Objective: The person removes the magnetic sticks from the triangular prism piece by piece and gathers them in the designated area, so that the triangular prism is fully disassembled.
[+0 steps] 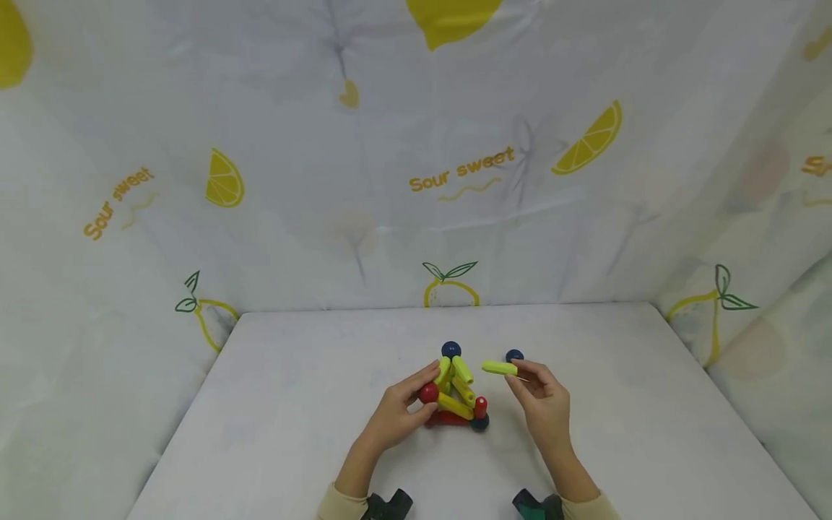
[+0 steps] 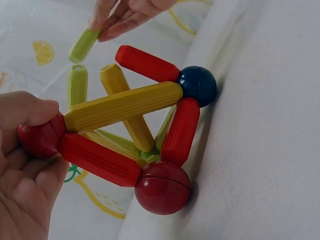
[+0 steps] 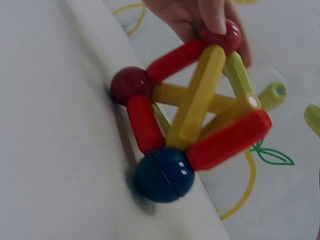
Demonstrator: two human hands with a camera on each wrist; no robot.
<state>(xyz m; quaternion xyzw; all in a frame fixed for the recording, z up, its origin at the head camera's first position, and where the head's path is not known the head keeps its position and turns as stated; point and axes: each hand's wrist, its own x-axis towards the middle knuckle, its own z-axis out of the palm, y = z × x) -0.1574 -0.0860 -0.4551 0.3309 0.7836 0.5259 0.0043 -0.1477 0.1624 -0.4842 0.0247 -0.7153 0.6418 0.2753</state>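
A frame of rods and balls stands on the table. My left hand point(image 1: 396, 412) grips its raised red ball point(image 2: 41, 139) between thumb and fingers. From that ball, a yellow rod point(image 2: 125, 106) runs down to a dark blue ball point(image 2: 197, 86) and a red rod point(image 2: 102, 159) to a lower red ball point(image 2: 162, 187). Another red rod point(image 1: 480, 406) juts up from the dark blue ball. Another blue ball point(image 1: 451, 350) tops the far side, with light green rods point(image 1: 462, 370) below it. To the frame's right, my right hand point(image 1: 546, 408) pinches a loose light green rod point(image 1: 499, 367) by one end.
A separate blue ball point(image 1: 514, 355) lies on the white table point(image 1: 273, 419) just behind my right fingers. A lemon-print curtain point(image 1: 312, 217) hangs along the table's back and sides.
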